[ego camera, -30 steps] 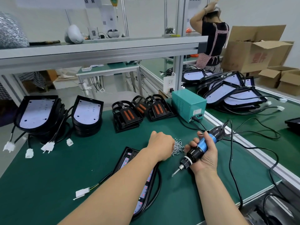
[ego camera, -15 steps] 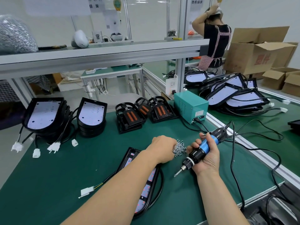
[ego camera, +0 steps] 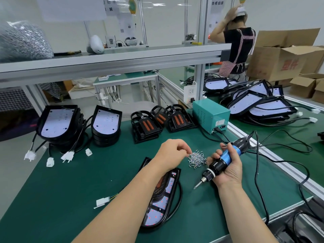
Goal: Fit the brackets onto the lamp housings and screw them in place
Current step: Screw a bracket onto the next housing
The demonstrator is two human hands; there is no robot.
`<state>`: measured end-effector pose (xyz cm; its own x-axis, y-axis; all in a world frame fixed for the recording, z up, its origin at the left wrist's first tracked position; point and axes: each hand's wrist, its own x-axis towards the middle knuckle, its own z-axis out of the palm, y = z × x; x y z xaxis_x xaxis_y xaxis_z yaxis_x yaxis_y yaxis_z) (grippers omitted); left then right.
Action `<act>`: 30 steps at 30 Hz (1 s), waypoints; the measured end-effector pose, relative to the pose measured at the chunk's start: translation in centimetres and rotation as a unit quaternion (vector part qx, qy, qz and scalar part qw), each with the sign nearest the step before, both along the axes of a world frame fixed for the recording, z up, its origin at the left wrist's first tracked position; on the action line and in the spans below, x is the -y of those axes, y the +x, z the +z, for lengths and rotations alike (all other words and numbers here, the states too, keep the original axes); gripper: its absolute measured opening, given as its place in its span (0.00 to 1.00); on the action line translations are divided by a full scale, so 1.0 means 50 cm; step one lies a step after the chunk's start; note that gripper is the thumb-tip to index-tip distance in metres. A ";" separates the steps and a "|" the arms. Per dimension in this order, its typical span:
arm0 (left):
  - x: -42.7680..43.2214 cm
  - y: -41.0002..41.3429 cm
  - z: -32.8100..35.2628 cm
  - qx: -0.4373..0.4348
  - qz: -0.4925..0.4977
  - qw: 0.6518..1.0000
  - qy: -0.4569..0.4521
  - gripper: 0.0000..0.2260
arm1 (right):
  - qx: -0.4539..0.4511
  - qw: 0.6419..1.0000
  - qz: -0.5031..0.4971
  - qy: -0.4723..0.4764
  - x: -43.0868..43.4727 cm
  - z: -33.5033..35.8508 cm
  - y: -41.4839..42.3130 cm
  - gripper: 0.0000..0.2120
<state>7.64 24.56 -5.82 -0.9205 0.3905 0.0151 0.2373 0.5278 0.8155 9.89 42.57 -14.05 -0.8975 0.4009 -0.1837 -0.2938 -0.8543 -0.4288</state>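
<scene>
**Lamp housing** [ego camera: 158, 214]: long black shell with a white LED plate dotted red and an orange-striped part at its far end. It lies flat on the tabletop [ego camera: 70, 186], nearer than the screw pile [ego camera: 196, 159] and to its left, partly under the left forearm. A black cable loops along its right side.

**White connector** [ego camera: 102, 201]: nearer than the pile, well to its left.

**Left hand** [ego camera: 172, 153]: knuckles up, fingers curled down onto the pile's left edge. Whether a screw is pinched cannot be told.

**Right hand** [ego camera: 229, 169]: just right of the pile, wrapped round the blue-and-black electric screwdriver [ego camera: 226, 156], whose bit points near-left.

**Brackets** [ego camera: 145, 128]: three, black with orange strips, in an overlapping row beyond the pile.

**Housing stacks** [ego camera: 57, 123]: two, beyond the pile and far to its left, white plates up.

**Power box** [ego camera: 210, 116]: teal, beyond the pile and slightly right.

**Room:** bare green mat spreads left of the pile. An aluminium rail [ego camera: 280, 165] bounds the tabletop to the pile's right, with cords trailing over it.
</scene>
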 end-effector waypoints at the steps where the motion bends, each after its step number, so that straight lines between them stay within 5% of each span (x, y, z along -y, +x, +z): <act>1: 0.011 0.008 0.004 0.009 0.009 1.000 0.026 0.13 | 0.001 1.000 0.002 0.002 0.001 0.001 0.001 0.07; 8: 0.092 0.079 0.008 0.083 0.078 0.963 0.242 0.08 | 0.005 1.000 -0.015 -0.006 0.029 0.033 0.022 0.07; 14: 0.131 0.129 0.003 0.206 0.104 0.876 0.423 0.08 | 0.016 0.999 -0.038 -0.029 0.083 0.133 0.031 0.08; 30: 0.164 0.187 -0.016 0.293 0.117 0.805 0.503 0.09 | 0.005 0.996 -0.073 0.046 0.169 0.235 0.047 0.15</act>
